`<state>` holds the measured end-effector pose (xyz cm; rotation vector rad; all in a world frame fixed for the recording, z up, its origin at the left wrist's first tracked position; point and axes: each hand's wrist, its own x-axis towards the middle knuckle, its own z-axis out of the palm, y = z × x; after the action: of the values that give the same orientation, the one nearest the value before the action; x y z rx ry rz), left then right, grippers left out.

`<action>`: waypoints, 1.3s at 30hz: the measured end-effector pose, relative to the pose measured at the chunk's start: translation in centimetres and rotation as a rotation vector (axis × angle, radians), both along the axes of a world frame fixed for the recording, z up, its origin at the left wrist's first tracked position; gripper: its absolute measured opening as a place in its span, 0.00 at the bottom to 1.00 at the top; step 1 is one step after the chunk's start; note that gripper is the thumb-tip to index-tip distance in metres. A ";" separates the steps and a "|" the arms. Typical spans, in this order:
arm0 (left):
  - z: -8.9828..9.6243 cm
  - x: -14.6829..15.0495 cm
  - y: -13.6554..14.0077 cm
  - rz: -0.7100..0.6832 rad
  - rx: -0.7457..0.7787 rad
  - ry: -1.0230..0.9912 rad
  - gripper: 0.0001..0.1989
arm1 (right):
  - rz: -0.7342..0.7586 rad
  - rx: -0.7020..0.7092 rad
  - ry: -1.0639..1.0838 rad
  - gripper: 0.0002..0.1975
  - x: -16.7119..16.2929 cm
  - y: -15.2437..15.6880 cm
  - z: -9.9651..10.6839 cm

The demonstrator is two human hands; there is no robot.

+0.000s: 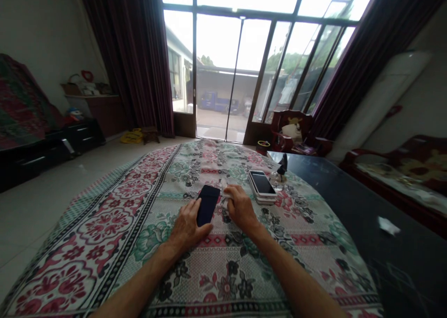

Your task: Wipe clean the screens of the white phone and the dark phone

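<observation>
A dark smartphone (209, 203) lies on the patterned tablecloth in front of me, its screen side black. My left hand (188, 225) grips its left edge and lower end, thumb along the bottom. Just right of the phone, my right hand (240, 208) is closed on a crumpled white tissue (224, 186) that pokes out past the fingertips. The tissue is apart from the phone, or nearly so. To the right of this hand sits a stack of white-edged phones (263, 184), the top one with a dark screen.
A floral cloth (226, 271) covers the table. Beyond the phone stack stands a small black object (282, 165) on a pale base. On the right is a dark glossy surface (349, 206) with a crumpled white paper (388, 226). Farther back are a wooden chair (293, 127) and glass doors.
</observation>
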<state>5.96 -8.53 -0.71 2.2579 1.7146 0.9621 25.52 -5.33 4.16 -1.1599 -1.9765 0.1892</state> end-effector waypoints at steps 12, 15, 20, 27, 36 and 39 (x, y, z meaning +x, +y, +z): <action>0.4 -2.6 0.6 -0.223 -0.076 0.073 0.33 | -0.037 0.030 0.038 0.24 0.7 1.6 -2.4; -0.3 -2.0 0.5 -0.221 -0.030 0.095 0.30 | 0.042 0.011 0.014 0.21 -0.2 1.2 -2.5; -0.8 -1.5 0.4 -0.207 -0.010 0.079 0.31 | 0.213 -0.035 -0.153 0.12 -1.0 0.1 -2.5; -0.7 -1.5 0.6 -0.187 -0.055 0.063 0.33 | 0.288 -0.083 -0.298 0.15 -1.0 -1.9 -2.0; -0.6 -1.2 0.7 -0.170 -0.068 0.076 0.33 | 0.238 -0.096 -0.342 0.15 -2.4 0.8 -2.0; -0.4 -1.2 0.6 -0.170 -0.071 0.071 0.32 | 0.223 -0.116 -0.375 0.15 -3.6 3.6 -1.9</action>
<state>4.81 -7.91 -1.14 2.3711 1.5267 0.7825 21.90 -1.77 2.23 -1.1053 -2.4565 0.2156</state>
